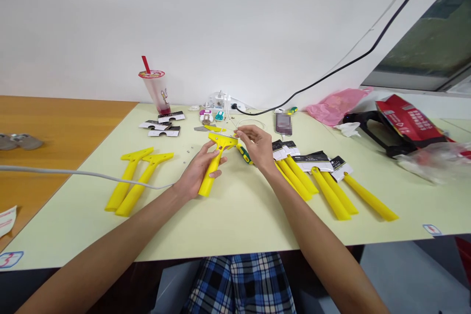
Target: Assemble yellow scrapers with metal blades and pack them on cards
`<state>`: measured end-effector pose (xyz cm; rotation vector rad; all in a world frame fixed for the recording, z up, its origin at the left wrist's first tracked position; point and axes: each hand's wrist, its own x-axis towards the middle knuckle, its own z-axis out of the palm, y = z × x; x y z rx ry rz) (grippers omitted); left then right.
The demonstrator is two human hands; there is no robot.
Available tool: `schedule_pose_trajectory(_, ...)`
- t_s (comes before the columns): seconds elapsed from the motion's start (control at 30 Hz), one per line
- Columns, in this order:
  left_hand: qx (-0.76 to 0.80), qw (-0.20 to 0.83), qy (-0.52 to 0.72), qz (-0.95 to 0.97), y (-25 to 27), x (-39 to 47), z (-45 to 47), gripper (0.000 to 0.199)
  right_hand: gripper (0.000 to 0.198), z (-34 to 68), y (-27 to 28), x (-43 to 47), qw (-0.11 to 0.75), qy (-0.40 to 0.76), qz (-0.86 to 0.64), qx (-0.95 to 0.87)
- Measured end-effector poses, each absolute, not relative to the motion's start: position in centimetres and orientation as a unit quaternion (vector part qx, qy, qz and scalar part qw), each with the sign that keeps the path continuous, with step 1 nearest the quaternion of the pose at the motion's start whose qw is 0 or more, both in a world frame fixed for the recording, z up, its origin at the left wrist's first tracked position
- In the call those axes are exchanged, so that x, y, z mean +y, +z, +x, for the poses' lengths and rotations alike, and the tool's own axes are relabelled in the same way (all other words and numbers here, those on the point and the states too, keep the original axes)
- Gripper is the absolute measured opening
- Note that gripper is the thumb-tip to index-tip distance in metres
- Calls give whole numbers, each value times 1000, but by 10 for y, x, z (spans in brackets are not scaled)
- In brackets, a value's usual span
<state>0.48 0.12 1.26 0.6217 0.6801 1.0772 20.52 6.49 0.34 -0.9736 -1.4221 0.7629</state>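
Note:
My left hand is wrapped around the handle of a yellow scraper, which tilts with its head up and away from me. A thin metal strip runs along the head's top edge. At the right end of that head, my right hand has thumb and forefinger pinched together; whatever sits between them is too small to make out. Just beyond the head lies a yellow utility knife. A green-and-yellow screwdriver handle shows beneath my right hand, partly hidden. Tiny screws are scattered to the left.
Two yellow scraper handles lie left. Several scrapers with black-and-white card covers lie right, and loose covers lie behind. A drink cup, power strip, phone, pink bag and red package stand further back.

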Motion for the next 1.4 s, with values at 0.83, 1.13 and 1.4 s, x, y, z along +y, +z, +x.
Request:
schedule_pose_trajectory(0.83,274,756,475,358,10,0,0,50,67,204,11,63,481,699,-378,-371)
schedule_pose_trajectory(1.13,240,774,519,273,16,7,-10,48,49,231,11,70,487,218,-503,-680)
schedule_pose_trajectory(1.4,208,778,527,272,20,10,-19,45,22,232,3,49,125,-7,-589,-798)
